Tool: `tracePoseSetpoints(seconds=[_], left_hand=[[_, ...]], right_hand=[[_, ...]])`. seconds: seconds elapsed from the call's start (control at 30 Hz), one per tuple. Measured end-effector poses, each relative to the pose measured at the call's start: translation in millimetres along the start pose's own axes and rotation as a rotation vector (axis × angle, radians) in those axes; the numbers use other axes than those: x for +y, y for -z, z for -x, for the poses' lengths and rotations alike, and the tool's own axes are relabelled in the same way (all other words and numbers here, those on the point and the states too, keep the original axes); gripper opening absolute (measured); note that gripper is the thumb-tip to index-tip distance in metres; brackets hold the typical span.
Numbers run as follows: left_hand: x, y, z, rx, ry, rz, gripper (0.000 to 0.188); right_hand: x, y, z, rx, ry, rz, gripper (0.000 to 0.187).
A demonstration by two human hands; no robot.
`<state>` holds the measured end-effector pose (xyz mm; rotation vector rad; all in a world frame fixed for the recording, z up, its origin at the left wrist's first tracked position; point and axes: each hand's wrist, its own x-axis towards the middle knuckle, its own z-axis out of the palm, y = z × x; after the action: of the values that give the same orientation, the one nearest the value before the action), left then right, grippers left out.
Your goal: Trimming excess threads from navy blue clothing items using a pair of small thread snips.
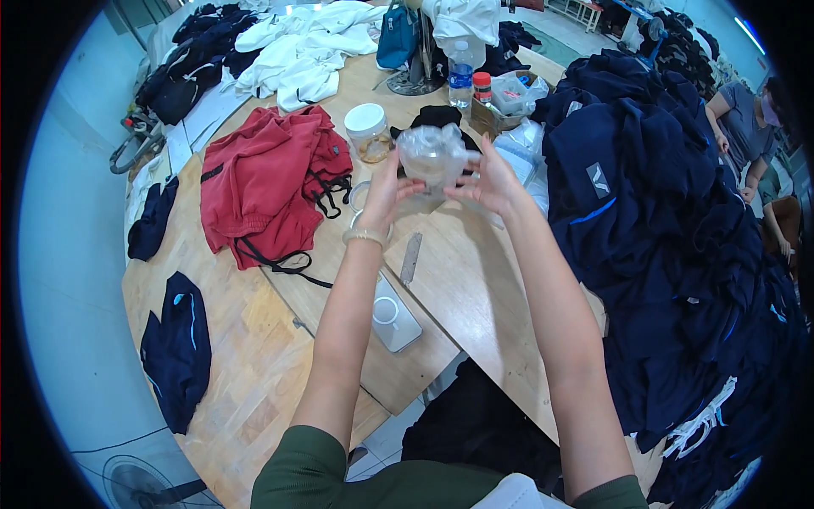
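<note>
Both my arms reach forward over the wooden table (458, 280). Between my hands is a crinkled clear plastic bag (432, 153) with something pale and rounded in it, which I cannot make out. My left hand (392, 193), a pale bangle on its wrist, grips the bag's left side with bent fingers. On the other side, my right hand (493, 182) has its fingers closed on the bag's right edge. A jar with a white lid (366, 119) stands just beyond my left hand. Black cloth (441, 116) lies behind the bag.
Red shorts (271, 182) lie at the left, a dark blue garment piece (178, 356) nearer. A phone (395, 316) and a grey strip (411, 259) lie between my forearms. A water bottle (460, 76) stands behind. Dark blue garments (644, 254) pile at the right; a person (750, 127) sits beyond.
</note>
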<state>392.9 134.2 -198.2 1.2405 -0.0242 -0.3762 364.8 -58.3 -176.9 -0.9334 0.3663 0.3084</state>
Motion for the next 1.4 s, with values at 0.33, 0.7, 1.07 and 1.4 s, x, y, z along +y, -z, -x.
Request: tracePoseSetpoints(seconds=[0.33, 0.7, 1.07, 1.4], left_hand=[[20, -19, -75, -0.105, -0.047, 0.033, 0.056], [-14, -43, -100, -0.120, 0.014, 0.183, 0.052], [-32, -51, -100, -0.100, 0.064, 0.103, 0.040], [13, -81, -92, 0.397, -0.735, -0.591, 0.031]], right_hand=[[-41, -9, -37, 0.011, 0.225, 0.078, 0.092], [-36, 17, -52, 0.102, 0.312, 0.120, 0.101], [-29, 38, -61, 0.215, 0.267, 0.119, 0.080], [-55, 12, -50, 0.553, 1.050, 1.186, 0.054]])
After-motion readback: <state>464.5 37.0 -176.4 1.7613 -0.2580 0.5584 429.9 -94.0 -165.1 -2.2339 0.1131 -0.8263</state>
